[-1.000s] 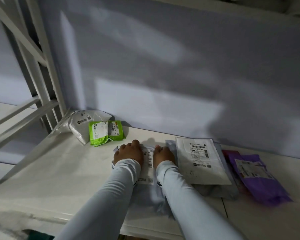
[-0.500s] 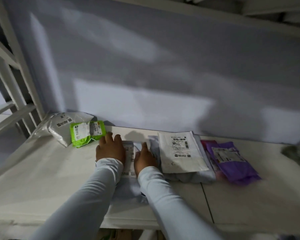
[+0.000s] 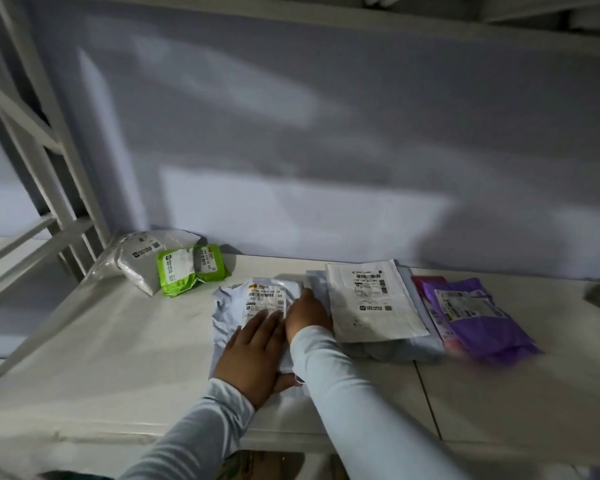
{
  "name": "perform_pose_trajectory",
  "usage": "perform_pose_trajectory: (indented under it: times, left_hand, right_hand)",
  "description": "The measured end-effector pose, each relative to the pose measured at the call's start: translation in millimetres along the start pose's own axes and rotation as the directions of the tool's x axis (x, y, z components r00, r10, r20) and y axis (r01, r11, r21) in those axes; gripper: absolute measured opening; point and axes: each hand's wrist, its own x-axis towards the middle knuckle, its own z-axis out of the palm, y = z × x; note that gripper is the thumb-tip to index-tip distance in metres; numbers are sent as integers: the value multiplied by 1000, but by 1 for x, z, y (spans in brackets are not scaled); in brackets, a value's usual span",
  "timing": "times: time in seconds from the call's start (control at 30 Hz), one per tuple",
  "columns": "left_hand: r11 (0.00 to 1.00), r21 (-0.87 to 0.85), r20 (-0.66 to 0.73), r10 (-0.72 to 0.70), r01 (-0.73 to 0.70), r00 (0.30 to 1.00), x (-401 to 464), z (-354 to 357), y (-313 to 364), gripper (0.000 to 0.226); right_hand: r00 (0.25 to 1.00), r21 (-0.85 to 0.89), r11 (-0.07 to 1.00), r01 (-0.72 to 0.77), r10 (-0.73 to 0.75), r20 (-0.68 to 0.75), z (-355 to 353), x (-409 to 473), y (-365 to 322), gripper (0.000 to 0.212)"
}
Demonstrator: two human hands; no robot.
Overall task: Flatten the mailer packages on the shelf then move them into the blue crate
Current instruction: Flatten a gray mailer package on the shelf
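Crinkled pale-blue plastic mailer (image 3: 232,306), left hand (image 3: 253,355) flat on it, right hand (image 3: 307,311) grip spread at its edge

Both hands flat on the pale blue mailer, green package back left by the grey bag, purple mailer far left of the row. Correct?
Not quite. The head view shows the purple mailer at the far right of the row, not the left. The rest holds: left hand and right hand press the pale blue mailer; the green package sits beside the grey bag.
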Motion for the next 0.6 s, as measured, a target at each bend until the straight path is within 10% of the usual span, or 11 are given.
perform_pose_trajectory:
  times: [0.27, 0.6]
  left_hand:
    - [999, 33, 118, 36, -40, 992, 38, 2, -7, 110]
    - [996, 7, 141, 92, -94, 986, 82, 9, -5, 107]
  right_hand:
    - [877, -120, 868, 481, -477, 64, -8, 7, 11, 43]
    - [897, -186, 884, 428, -391, 205, -22, 31, 24, 48]
